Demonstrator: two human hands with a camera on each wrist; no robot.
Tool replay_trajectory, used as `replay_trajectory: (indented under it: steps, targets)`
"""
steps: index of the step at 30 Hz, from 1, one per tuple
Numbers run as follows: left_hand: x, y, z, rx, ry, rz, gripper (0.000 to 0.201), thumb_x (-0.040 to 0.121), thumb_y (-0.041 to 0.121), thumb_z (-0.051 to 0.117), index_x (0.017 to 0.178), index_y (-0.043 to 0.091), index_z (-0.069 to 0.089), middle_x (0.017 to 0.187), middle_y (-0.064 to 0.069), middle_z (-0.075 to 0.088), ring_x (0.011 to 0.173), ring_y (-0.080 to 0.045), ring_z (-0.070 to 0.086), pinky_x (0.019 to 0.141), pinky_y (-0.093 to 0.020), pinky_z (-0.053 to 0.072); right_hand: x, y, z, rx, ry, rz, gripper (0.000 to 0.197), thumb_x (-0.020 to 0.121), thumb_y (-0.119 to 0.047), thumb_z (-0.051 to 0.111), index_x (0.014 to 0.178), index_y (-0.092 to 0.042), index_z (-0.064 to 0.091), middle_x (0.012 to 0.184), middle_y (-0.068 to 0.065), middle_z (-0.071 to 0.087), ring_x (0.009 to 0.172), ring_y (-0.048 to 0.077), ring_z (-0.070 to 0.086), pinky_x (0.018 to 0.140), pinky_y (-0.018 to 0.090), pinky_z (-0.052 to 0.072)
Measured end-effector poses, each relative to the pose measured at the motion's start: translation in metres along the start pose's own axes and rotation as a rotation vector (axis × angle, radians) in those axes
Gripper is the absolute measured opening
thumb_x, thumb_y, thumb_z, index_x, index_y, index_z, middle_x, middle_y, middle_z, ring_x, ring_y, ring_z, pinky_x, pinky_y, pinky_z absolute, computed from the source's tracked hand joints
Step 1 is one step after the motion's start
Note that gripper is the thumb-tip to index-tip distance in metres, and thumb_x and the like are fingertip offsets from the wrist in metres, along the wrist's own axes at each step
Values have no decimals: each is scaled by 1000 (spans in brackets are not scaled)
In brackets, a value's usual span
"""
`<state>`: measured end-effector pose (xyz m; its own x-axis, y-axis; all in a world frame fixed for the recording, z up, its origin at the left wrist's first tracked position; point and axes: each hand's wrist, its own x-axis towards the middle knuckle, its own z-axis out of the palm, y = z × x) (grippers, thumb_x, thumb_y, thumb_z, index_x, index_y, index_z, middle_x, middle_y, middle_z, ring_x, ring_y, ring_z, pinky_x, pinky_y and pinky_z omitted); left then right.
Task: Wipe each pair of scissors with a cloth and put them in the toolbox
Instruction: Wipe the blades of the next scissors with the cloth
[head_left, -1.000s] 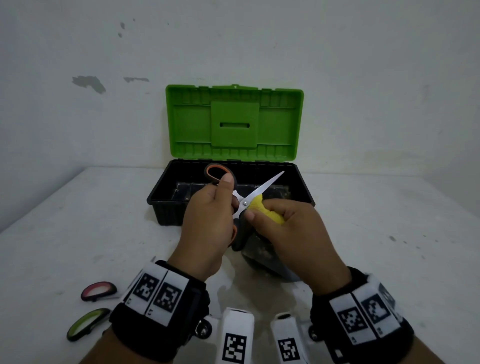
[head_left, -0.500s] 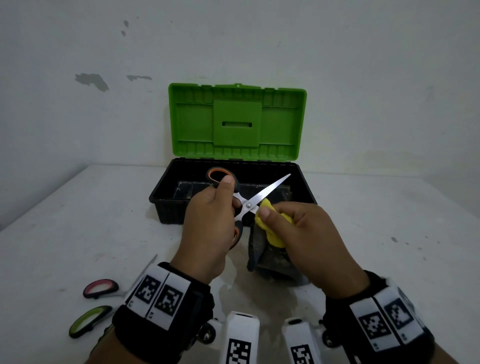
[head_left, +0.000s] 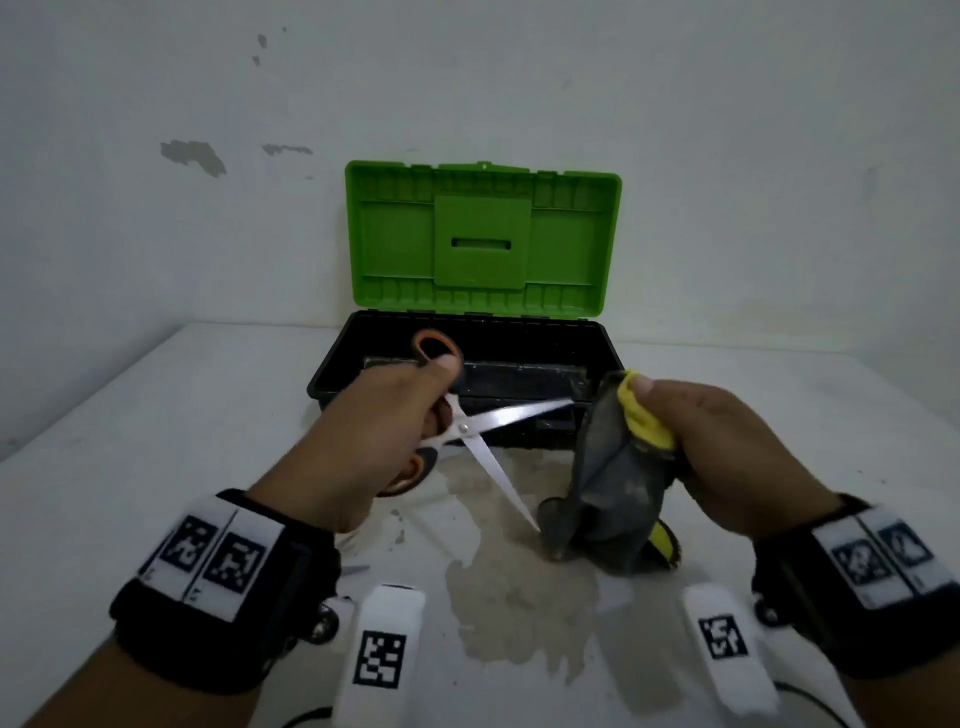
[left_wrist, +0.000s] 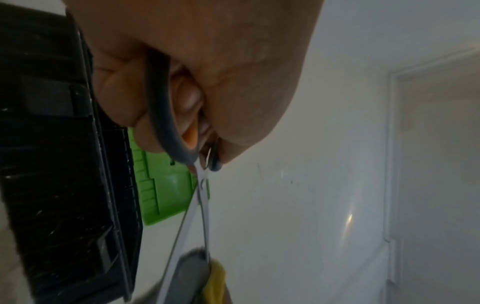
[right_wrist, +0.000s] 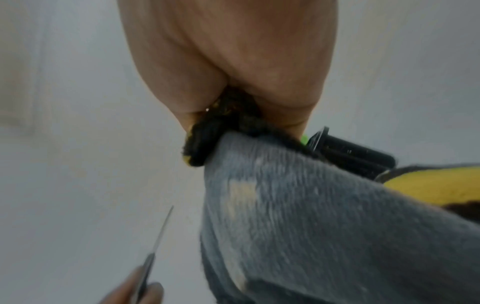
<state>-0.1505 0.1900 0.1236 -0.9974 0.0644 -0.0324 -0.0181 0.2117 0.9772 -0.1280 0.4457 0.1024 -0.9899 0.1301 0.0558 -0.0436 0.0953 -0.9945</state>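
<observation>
My left hand (head_left: 384, 431) grips the orange-and-grey handles of a pair of scissors (head_left: 498, 421), fingers through the loops (left_wrist: 166, 115). The blades stand spread apart, one pointing right toward the cloth, the other down at the table. My right hand (head_left: 711, 441) pinches a grey and yellow cloth (head_left: 613, 483) that hangs to the table; the wrist view shows the cloth (right_wrist: 298, 216) bunched in the fingers. The upper blade tip touches or nearly touches the cloth's edge. Behind both hands, the black toolbox (head_left: 332, 374) sits with its green lid (head_left: 483, 239) upright.
A wet stain (head_left: 519, 597) spreads on the white table in front of the toolbox. A small blade tip (head_left: 353, 570) shows by my left wristband. White walls stand behind and to the left.
My right hand has drawn the cloth off along the blade to the right. The scissor blades, nearly together before, are now spread wide. The scissors on the table at lower left have left the view.
</observation>
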Motion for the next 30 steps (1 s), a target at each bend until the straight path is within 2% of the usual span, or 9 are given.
replay_trajectory:
  steps: [3, 5, 7, 11, 14, 19, 24, 28, 30]
  targets:
    - [-7, -3, 9, 121, -160, 18, 39, 99, 45, 47, 71, 18, 54, 47, 16, 43, 37, -1, 37, 49, -26, 27, 14, -12, 10, 218, -121, 132, 35, 86, -35, 59, 85, -4, 76, 88, 17, 73, 77, 27, 70, 66, 33, 60]
    - [-7, -6, 14, 136, -205, 21, 38, 99, 45, 46, 77, 16, 56, 43, 17, 41, 35, 1, 39, 50, -28, 27, 17, -17, 20, 184, -237, 147, 32, 87, -31, 58, 78, -7, 77, 80, 12, 73, 67, 19, 70, 60, 28, 59]
    - [-6, -10, 17, 136, -202, 29, 40, 97, 49, 47, 77, 16, 58, 45, 15, 39, 37, -3, 34, 51, -28, 26, 15, -23, 29, 70, -378, 118, 33, 89, -29, 56, 72, -9, 75, 70, 7, 71, 60, 14, 67, 54, 23, 54]
    - [-3, -14, 18, 141, -183, 36, 41, 98, 47, 49, 71, 16, 58, 44, 15, 41, 37, -2, 34, 49, -26, 26, 8, -36, 39, -331, -602, -22, 22, 86, -31, 65, 84, -13, 78, 81, 3, 76, 75, 13, 71, 69, 22, 54]
    - [-2, -12, 16, 130, -167, 53, 42, 99, 44, 49, 65, 20, 52, 42, 17, 41, 35, 0, 37, 48, -26, 27, 8, -38, 43, -523, -613, -144, 13, 87, -26, 71, 95, -18, 78, 87, 0, 77, 79, 10, 72, 74, 25, 58]
    - [0, -9, 18, 149, -162, 133, 39, 100, 41, 48, 70, 20, 60, 43, 17, 43, 38, 0, 37, 51, -27, 28, 4, -32, 55, -823, -560, -365, 9, 89, -30, 70, 85, -23, 75, 71, -10, 69, 62, 2, 63, 59, 22, 54]
    - [0, -6, 20, 189, -180, 138, 40, 101, 38, 48, 74, 9, 58, 40, 17, 44, 37, 2, 42, 51, -27, 28, 9, -35, 47, -900, -710, -398, 27, 95, -30, 62, 73, -15, 61, 61, -3, 51, 53, 6, 44, 50, 15, 34]
    - [0, -4, 19, 183, -176, 130, 40, 99, 39, 50, 82, 7, 66, 45, 18, 50, 40, 3, 44, 51, -24, 30, 10, -34, 37, -837, -747, -361, 26, 97, -28, 60, 73, -18, 60, 61, -9, 49, 54, 4, 44, 53, 18, 37]
    - [-1, -4, 20, 175, -179, 137, 38, 100, 39, 49, 82, 11, 67, 45, 18, 50, 40, 2, 44, 51, -24, 30, 9, -35, 33, -799, -755, -345, 27, 98, -26, 59, 71, -30, 60, 61, -14, 52, 54, 3, 47, 54, 17, 38]
